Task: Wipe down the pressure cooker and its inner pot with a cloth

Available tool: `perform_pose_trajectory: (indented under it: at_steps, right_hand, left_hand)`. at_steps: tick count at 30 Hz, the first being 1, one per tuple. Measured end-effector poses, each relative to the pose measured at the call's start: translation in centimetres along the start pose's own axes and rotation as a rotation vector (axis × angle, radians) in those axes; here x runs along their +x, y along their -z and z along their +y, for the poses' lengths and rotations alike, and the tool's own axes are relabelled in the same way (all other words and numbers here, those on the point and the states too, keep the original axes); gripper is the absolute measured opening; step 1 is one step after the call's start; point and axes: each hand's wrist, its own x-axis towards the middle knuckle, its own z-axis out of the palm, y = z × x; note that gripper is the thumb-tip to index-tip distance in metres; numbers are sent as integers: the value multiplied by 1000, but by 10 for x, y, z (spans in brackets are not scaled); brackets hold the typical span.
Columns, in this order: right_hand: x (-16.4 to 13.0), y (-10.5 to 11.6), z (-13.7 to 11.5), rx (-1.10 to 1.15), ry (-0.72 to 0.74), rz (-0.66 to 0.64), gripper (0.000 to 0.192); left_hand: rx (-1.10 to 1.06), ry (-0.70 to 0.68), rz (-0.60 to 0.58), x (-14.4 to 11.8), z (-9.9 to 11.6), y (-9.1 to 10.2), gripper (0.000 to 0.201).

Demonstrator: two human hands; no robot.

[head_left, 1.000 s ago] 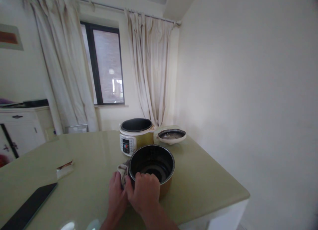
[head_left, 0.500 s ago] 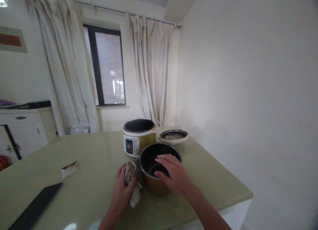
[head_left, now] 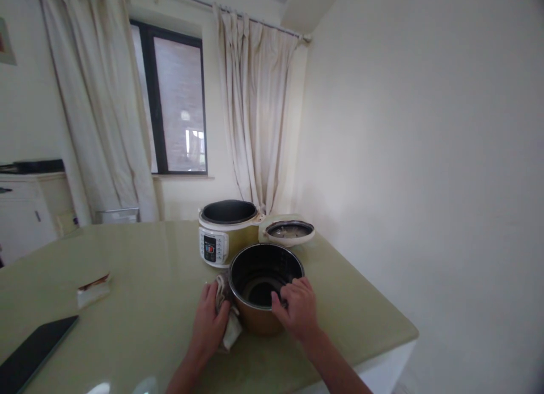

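A dark-lined inner pot [head_left: 255,320] with a brownish outside stands upright near the table's front edge. My right hand [head_left: 297,309] is closed on its near right rim, thumb and fingers bent over the edge. At the pot's left side my left hand [head_left: 209,323] grips a bunched light cloth [head_left: 232,330], which lies against the pot wall. Just behind the pot is the rice cooker body [head_left: 238,235], white with a control panel, its top uncovered. The detached lid [head_left: 289,233] rests to the right of the cooker, inner side up.
The pale green table [head_left: 157,258] has its right edge [head_left: 374,297] beside a white wall. A dark flat slab [head_left: 34,354] lies at the left front, with a small whitish packet [head_left: 93,291] behind it. Curtains and a window stand beyond.
My right hand has gone from hovering spread over the pot's mouth to gripping its near right rim. My left hand stays on the cloth. The view has shifted slightly right.
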Motion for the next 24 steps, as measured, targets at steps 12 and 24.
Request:
perform_pose_trajectory:
  at_steps: [12,24]
  right_hand:
    - [30,-13,-90,-105,-193,-312,42]
    - [37,20,32,-14,104,-368,52]
  left_hand:
    - [191,-48,101,-41,20,0,32]
    - [68,-20,-19,33,2,-3,40]
